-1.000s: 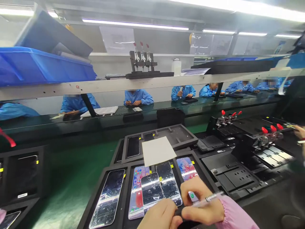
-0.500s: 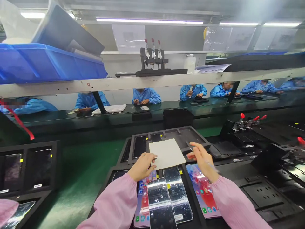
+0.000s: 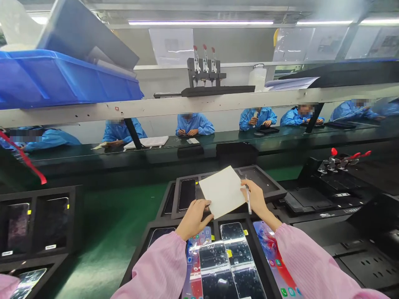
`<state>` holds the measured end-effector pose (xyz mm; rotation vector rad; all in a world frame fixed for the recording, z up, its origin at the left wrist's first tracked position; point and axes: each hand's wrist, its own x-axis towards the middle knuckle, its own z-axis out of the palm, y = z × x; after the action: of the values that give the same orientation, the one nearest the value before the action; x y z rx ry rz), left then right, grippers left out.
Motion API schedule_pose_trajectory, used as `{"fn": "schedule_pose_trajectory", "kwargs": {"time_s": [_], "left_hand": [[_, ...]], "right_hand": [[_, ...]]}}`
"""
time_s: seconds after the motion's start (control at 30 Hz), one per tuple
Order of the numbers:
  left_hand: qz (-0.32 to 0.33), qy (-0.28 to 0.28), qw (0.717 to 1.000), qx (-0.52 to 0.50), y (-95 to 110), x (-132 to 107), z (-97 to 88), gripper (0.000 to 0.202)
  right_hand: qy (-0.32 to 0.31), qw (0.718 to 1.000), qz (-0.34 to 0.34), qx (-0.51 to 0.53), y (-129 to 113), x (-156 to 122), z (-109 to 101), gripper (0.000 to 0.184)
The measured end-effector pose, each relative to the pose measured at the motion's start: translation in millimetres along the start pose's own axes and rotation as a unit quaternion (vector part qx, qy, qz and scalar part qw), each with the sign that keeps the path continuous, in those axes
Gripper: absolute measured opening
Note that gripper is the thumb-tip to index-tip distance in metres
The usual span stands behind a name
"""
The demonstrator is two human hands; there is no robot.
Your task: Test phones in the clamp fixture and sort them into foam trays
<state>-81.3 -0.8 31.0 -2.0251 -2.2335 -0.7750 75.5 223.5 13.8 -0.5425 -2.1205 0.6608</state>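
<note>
A white sheet [image 3: 222, 192], tilted, is held above the trays. My left hand [image 3: 195, 216] is closed on its lower left edge; a small dark tip shows at the fingers, and I cannot tell what it is. My right hand [image 3: 254, 198] is closed round a slim silver pen-like tool [image 3: 248, 197], its fingertips at the sheet's right edge. Below lie phones in a black tray [image 3: 156, 226]: one with a lit screen [image 3: 193, 265] by my left sleeve, another lit phone [image 3: 274, 257] by my right. Between them, a dark film-covered phone [image 3: 218, 265] overlaps a second dark phone [image 3: 245, 257].
Another black tray [image 3: 264, 180] with dark phones stands behind. Black fixtures with red-handled clamps [image 3: 334, 164] are at right. More phone trays [image 3: 73, 216] stand at left. A shelf bar [image 3: 174, 101] carries a blue bin [image 3: 68, 83]. Co-workers in blue sit across the bench.
My right hand, earlier apart from the sheet, has come in to its right edge, with the silver tool now plainly visible. The sheet has turned and tilted. The view has shifted slightly.
</note>
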Motion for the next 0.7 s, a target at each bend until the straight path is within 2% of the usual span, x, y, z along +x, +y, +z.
{"fn": "schedule_pose_trajectory", "kwargs": {"time_s": [0.2,0.43,0.57,0.7], "left_hand": [[0.034,-0.035,0.999,-0.002,-1.7,9.9,0.8,0.036],[0.088,-0.084,0.993,-0.001,2.4,15.8,0.9,0.035],[0.099,-0.102,0.990,0.004,5.3,16.1,0.3,0.039],[0.104,-0.107,0.989,0.015,6.3,18.4,1.7,0.047]], "right_hand": [[-0.024,0.999,-0.049,-0.009,29.3,20.5,5.1,0.025],[-0.030,0.999,-0.044,-0.003,38.4,25.3,-2.2,0.029],[0.026,0.999,0.009,0.017,25.2,25.4,-2.0,0.031],[0.064,0.990,0.089,0.092,-6.2,20.8,14.2,0.040]]}}
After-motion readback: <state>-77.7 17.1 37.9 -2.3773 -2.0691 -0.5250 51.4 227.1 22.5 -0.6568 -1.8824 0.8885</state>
